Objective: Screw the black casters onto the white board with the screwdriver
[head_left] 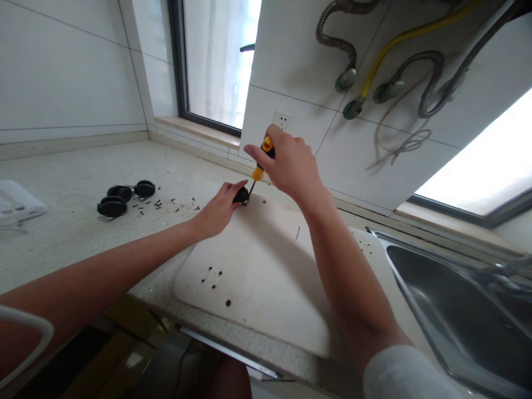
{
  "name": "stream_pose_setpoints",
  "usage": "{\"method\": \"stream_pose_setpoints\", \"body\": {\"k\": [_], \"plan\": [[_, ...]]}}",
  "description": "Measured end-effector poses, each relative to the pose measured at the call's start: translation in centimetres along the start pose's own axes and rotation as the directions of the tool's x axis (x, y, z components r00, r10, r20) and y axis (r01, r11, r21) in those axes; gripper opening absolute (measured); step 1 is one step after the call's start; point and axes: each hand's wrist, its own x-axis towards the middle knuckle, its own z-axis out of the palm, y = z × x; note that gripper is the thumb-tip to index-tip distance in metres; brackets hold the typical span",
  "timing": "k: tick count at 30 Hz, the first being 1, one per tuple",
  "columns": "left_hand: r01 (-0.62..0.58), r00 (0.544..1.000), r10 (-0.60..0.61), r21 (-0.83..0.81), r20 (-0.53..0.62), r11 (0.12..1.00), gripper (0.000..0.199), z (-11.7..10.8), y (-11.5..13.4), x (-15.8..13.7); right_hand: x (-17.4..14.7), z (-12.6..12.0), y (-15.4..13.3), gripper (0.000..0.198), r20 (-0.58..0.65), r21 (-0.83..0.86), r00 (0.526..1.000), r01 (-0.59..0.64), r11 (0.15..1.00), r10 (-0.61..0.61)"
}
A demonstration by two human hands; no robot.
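1. Pale speckled tabletop point(83, 233) carried a white board point(257, 288).
2. Left hand point(218, 213) pinched a black caster point(240, 194) at the board's far-left corner.
3. Right hand point(291, 158), wrapped around a screwdriver point(258, 173), stood higher; its shaft slanted down leftward to the caster, nearer the left hand.
4. Other casters point(112, 206) and screws point(158, 204) lay farther left.

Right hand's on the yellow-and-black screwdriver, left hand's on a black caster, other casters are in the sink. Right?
No: head view shows the other casters on the countertop, left of the white board, not in the sink. Rest stands.
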Motion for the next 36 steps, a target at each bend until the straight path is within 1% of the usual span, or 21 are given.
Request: {"method": "stream_pose_setpoints", "body": {"k": [2, 4, 6, 8, 9, 10, 12, 13, 14, 15, 16, 18, 20, 22, 25, 27, 28, 30, 32, 34, 36], "plan": [[-0.003, 1.000, 0.003, -0.002, -0.001, 1.000, 0.062, 0.0, 0.0, 0.0, -0.4, -1.0, 0.1, 0.018, 0.128, 0.102, 0.985, 0.106, 0.989, -0.118], [-0.002, 1.000, 0.002, -0.004, -0.003, 1.000, 0.061, 0.0, 0.0, 0.0, -0.6, -1.5, 0.1, 0.013, 0.158, 0.176, 0.968, 0.167, 0.970, -0.196], [0.001, 1.000, -0.001, -0.005, -0.002, 1.000, 0.060, 0.0, 0.0, 0.0, -0.4, -1.3, 0.0, 0.014, 0.087, 0.088, 0.989, 0.110, 0.990, -0.117], [0.002, 1.000, -0.002, -0.007, 0.000, 1.000, 0.060, -0.1, 0.0, 0.0, -0.1, -1.0, 0.2, 0.027, -0.002, -0.068, 1.000, -0.020, 0.997, 0.020], [0.001, 1.000, -0.001, -0.010, 0.001, 1.000, 0.060, -0.1, 0.1, 0.0, 0.0, -1.0, 0.3, 0.031, -0.021, -0.109, 0.998, -0.060, 0.992, 0.058], [-0.001, 1.000, 0.001, -0.014, 0.003, 1.000, 0.060, -0.1, 0.1, -0.1, 0.1, -1.1, 0.5, 0.030, 0.001, -0.097, 0.999, -0.053, 0.994, 0.053], [-0.001, 1.000, 0.001, -0.021, 0.002, 1.000, 0.061, 0.0, 0.0, -0.1, 0.0, -1.5, 0.9, 0.022, 0.121, 0.080, 0.989, 0.075, 0.994, -0.084], [0.001, 1.000, -0.001, -0.023, -0.003, 1.000, 0.061, 0.0, 0.0, 0.0, -0.1, -1.6, 1.1, 0.021, 0.171, 0.189, 0.969, 0.143, 0.971, -0.176], [0.003, 1.000, -0.003, -0.021, -0.008, 1.000, 0.062, 0.1, 0.0, 0.0, -0.2, -1.6, 1.1, 0.020, 0.193, 0.258, 0.952, 0.184, 0.948, -0.237], [0.006, 1.000, -0.006, -0.017, -0.013, 1.000, 0.062, 0.1, 0.0, 0.0, -0.2, -1.4, 1.0, 0.017, 0.185, 0.263, 0.951, 0.194, 0.945, -0.247], [0.008, 1.000, -0.008, -0.012, -0.017, 1.000, 0.062, 0.1, 0.0, 0.0, -0.2, -1.1, 0.8, 0.016, 0.144, 0.210, 0.968, 0.172, 0.963, -0.204], [0.010, 1.000, -0.010, -0.002, -0.017, 1.000, 0.062, 0.1, 0.0, 0.0, 0.0, -0.2, 0.3, 0.027, 0.002, 0.051, 0.998, 0.061, 0.997, -0.061], [0.013, 1.000, -0.013, 0.002, -0.011, 1.000, 0.062, 0.1, 0.0, 0.0, 0.2, 0.4, -0.1, 0.036, -0.087, -0.014, 0.996, -0.020, 1.000, 0.019], [0.012, 1.000, -0.012, 0.004, -0.005, 1.000, 0.062, 0.0, 0.0, -0.1, 0.1, 0.2, -0.2, 0.033, -0.056, 0.001, 0.998, 0.001, 1.000, -0.001], [0.010, 1.000, -0.010, 0.006, -0.003, 1.000, 0.062, 0.1, 0.0, 0.0, -0.2, -0.9, 0.0, 0.014, 0.082, 0.119, 0.984, 0.147, 0.982, -0.157], [0.007, 1.000, -0.007, 0.005, -0.005, 1.000, 0.062, 0.1, 0.0, 0.0, -0.2, -1.0, 0.1, 0.010, 0.094, 0.150, 0.976, 0.181, 0.972, -0.196], [0.007, 1.000, -0.006, 0.005, -0.006, 1.000, 0.061, 0.2, 0.0, 0.0, -0.2, -0.7, 0.0, 0.012, 0.060, 0.109, 0.987, 0.142, 0.984, -0.149], [0.007, 1.000, -0.007, 0.006, -0.007, 1.000, 0.061, 0.2, 0.0, 0.0, 0.0, 0.0, -0.2, 0.026, -0.045, -0.014, 0.999, 0.010, 1.000, -0.011], [0.011, 1.000, -0.011, 0.007, -0.008, 1.000, 0.062, 0.1, 0.1, 0.0, 0.2, 0.4, -0.3, 0.037, -0.086, -0.052, 0.995, -0.052, 0.997, 0.048], [0.010, 1.000, -0.010, 0.010, -0.002, 1.000, 0.062, 0.0, 0.1, 0.0, 0.1, 0.1, -0.2, 0.031, -0.018, 0.029, 1.000, 0.020, 0.999, -0.020], [0.007, 1.000, -0.007, 0.014, 0.001, 1.000, 0.063, -0.1, 0.0, 0.0, -0.1, -0.6, 0.0, 0.018, 0.075, 0.174, 0.984, 0.145, 0.974, -0.160]]}}
